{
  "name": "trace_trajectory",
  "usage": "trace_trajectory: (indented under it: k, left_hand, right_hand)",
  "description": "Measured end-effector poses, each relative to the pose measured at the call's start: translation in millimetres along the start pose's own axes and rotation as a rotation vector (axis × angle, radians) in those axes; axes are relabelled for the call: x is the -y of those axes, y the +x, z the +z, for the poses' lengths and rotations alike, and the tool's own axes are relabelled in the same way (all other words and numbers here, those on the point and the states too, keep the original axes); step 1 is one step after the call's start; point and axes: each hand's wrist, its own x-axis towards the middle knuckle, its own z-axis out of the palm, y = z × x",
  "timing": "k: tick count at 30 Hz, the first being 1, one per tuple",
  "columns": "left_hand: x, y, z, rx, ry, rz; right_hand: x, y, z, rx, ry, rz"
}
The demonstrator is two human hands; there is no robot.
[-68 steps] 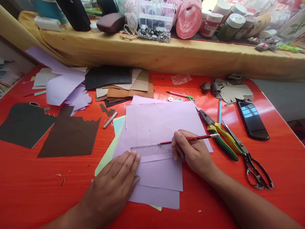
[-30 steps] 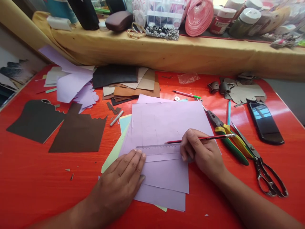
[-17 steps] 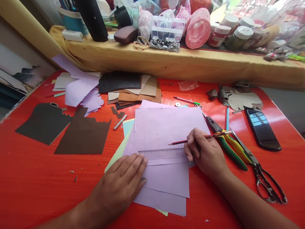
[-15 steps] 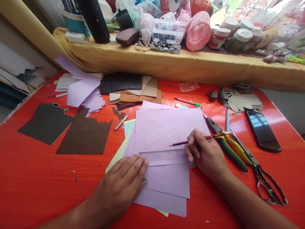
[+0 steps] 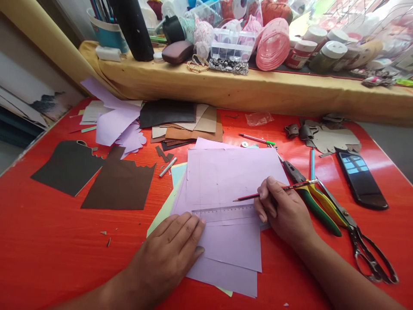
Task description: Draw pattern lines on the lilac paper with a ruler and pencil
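Observation:
My left hand point(image 5: 176, 249) lies with its fingers stretched flat over the left end of a clear ruler point(image 5: 226, 213) and the sheets under it. The ruler rests slightly tilted across the top lilac paper sheet point(image 5: 238, 172), which bears faint pencil lines. In my right hand point(image 5: 284, 211) is a red and black pencil point(image 5: 247, 198), its point to the left, just above the ruler's upper edge. Whether the point touches the paper I cannot tell. The right fingertips cover the ruler's right end. More lilac, green and blue sheets stick out underneath.
Right of the paper are pliers point(image 5: 318, 209), scissors point(image 5: 366, 245) and a phone point(image 5: 363, 178). Dark leather pieces point(image 5: 119, 185) lie left, stacked leather point(image 5: 167, 114) and lilac scraps point(image 5: 118, 125) behind. Jars point(image 5: 329, 56) and craft supplies crowd the cloth-covered ledge point(image 5: 226, 88).
The whole view has shifted slightly, moving everything a little to the right. The ruler's left end has come slightly nearer to me. My right hand still holds the pencil.

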Motion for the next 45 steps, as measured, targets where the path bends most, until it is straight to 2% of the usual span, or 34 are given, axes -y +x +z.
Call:
trace_trajectory:
  k: [4,9,12,19,23,28,30,35,40,45]
  left_hand:
    - [5.7,-0.1,1.0,0.013,0.021,-0.007]
    - [9.0,0.5,0.8,0.009,0.063,-0.021]
    - [7.2,0.4,0.6,0.003,0.031,-0.004]
    - [7.2,2.9,-2.9,-0.033,-0.126,0.064]
    - [12.9,4.6,-3.0,-0.021,-0.250,0.120]
    - [21.5,5.3,-0.1,-0.049,-0.359,0.090]
    - [27.0,6.7,0.3,-0.096,-0.387,0.018]
    - [39.8,14.6,1.0,-0.186,-0.443,-0.283]
    - [45.1,17.3,3.4,-0.222,-0.540,-0.544]
    - [51.7,10.2,10.1,-0.229,-0.635,-0.729]
  right_hand:
    - [2.1,-3.7,2.4,0.019,0.022,0.049]
    - [2.3,-12.5,9.1,0.148,0.037,0.210]
    - [2.6,-14.0,10.5,0.187,0.052,0.248]
    - [8.1,-2.8,0.6,0.020,0.063,0.116]
    - [7.0,2.1,-3.7,0.019,0.032,0.069]
    - [1.9,3.2,-5.5,0.064,0.015,0.023]
    - [0.7,3.7,-5.8,0.076,0.030,0.016]
    - [1.9,7.1,-5.4,0.076,0.086,0.014]
    - [2.3,9.9,-6.4,0.074,0.136,0.018]
    - [1.9,10.3,-6.6,0.082,0.179,0.013]
